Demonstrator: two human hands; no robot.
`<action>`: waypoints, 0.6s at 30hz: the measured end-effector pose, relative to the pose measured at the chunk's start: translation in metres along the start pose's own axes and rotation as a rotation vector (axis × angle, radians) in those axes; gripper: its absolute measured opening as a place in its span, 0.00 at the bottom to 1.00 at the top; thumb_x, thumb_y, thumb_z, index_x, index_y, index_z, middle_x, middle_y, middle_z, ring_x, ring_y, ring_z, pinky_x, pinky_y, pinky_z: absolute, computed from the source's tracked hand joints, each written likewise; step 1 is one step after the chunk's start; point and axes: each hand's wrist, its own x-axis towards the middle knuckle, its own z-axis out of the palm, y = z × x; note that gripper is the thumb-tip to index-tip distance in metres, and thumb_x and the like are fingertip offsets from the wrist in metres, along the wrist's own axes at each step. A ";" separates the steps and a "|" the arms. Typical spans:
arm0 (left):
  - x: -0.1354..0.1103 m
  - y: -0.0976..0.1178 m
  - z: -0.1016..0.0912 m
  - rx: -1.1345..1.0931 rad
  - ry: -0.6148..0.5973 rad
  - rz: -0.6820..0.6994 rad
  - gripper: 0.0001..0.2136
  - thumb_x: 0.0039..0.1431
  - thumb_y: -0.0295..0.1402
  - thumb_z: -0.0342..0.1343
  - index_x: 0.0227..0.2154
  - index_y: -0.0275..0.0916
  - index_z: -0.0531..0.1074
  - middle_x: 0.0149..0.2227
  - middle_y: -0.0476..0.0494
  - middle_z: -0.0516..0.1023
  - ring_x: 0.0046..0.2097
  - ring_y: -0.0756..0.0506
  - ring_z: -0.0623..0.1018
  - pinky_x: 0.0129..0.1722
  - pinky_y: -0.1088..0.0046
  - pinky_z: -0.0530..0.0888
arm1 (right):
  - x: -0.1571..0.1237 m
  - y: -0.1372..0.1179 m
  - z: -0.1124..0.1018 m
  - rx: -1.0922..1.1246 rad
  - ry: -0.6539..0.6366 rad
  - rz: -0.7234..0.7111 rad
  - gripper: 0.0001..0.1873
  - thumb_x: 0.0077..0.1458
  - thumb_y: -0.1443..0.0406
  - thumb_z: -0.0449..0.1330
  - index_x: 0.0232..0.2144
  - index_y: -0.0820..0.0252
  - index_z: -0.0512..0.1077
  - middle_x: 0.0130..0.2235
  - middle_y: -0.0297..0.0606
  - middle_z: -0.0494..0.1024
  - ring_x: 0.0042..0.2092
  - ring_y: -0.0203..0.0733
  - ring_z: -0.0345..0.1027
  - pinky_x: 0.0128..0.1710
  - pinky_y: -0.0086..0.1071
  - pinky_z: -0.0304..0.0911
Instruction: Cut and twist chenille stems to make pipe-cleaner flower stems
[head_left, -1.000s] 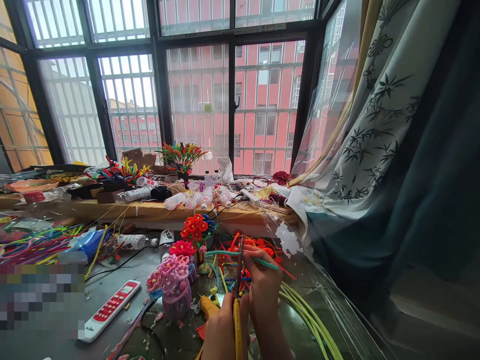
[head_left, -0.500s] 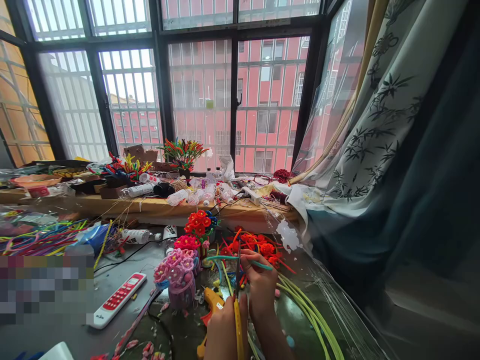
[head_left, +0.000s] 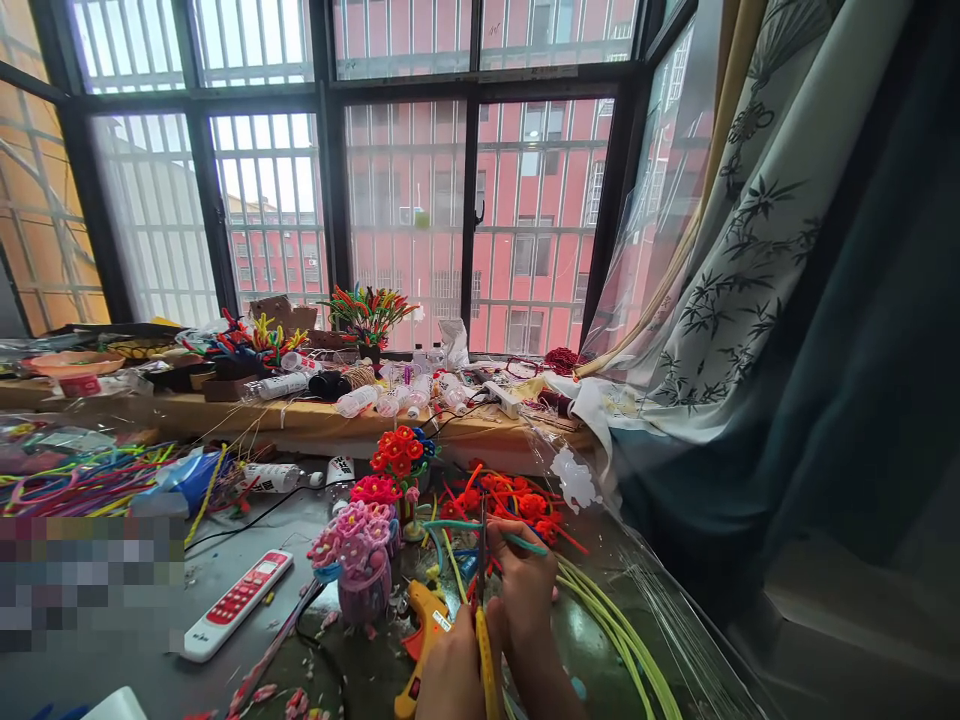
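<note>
My left hand (head_left: pixel 451 672) is closed around the yellow handles of a pair of scissors (head_left: pixel 487 655). Their long dark blades point upward and cross a teal pipe cleaner (head_left: pixel 454 524); whether they are parted there is hard to make out. Just right of the blades, my right hand (head_left: pixel 525 580) pinches that pipe cleaner, whose end (head_left: pixel 529 545) sticks out past the fingers. A yellow glue gun (head_left: pixel 429 612) lies beside my left hand. Behind my right hand is a pile of red pipe-cleaner flowers (head_left: pixel 529 500).
Pink pipe-cleaner flowers (head_left: pixel 358 535) in a pot and red ones (head_left: pixel 397 452) stand left of my hands. Further left lie a white remote (head_left: pixel 238 605) and bundled pipe cleaners (head_left: pixel 90 480). Green pipe cleaners (head_left: pixel 626 635) curve at right. Bottles (head_left: pixel 356 398) clutter the ledge.
The camera view has tilted up slightly, so the scene sits a little lower. Both hands appear slightly further right, with the scissors and the pipe cleaner still held and crossing.
</note>
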 end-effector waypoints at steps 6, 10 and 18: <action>-0.005 0.001 0.003 -0.059 0.080 0.024 0.16 0.66 0.37 0.38 0.39 0.37 0.71 0.32 0.36 0.81 0.38 0.39 0.80 0.35 0.71 0.69 | 0.002 -0.005 0.002 0.059 -0.023 0.019 0.13 0.34 0.57 0.72 0.18 0.60 0.77 0.26 0.41 0.82 0.30 0.46 0.75 0.33 0.34 0.70; -0.012 0.007 -0.004 -0.078 0.114 0.038 0.17 0.65 0.37 0.38 0.40 0.38 0.72 0.34 0.35 0.81 0.40 0.39 0.80 0.38 0.70 0.70 | 0.004 -0.005 0.001 0.078 -0.020 0.037 0.13 0.33 0.58 0.72 0.18 0.61 0.77 0.26 0.41 0.82 0.30 0.47 0.75 0.33 0.35 0.70; -0.015 0.002 0.003 -0.119 0.163 0.043 0.19 0.63 0.36 0.39 0.48 0.35 0.70 0.40 0.33 0.81 0.46 0.39 0.78 0.43 0.71 0.71 | 0.003 -0.006 0.001 0.114 -0.021 0.032 0.15 0.34 0.56 0.72 0.17 0.61 0.76 0.26 0.41 0.82 0.30 0.47 0.75 0.34 0.36 0.70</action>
